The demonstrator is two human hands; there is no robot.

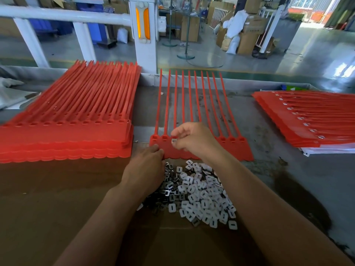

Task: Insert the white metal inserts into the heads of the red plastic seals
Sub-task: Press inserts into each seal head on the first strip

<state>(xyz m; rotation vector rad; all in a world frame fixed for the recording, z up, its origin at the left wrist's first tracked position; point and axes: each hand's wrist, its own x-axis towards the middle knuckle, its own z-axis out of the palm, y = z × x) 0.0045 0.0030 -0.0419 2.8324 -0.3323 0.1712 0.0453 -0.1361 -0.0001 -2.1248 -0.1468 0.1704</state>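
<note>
Right hand [192, 139]: up over the row of red seals [236, 150], fingers curled.
Right grip: thumb and finger squeezed tight on one white insert [173, 141], right at a seal head.
Left hand [148, 166]: low, reaching forward.
Left grip: fingers mostly straight, tips pressing the row's near edge, holding nothing.
Pile of inserts [201, 194]: on the cardboard [57, 189], just before the row.
</note>
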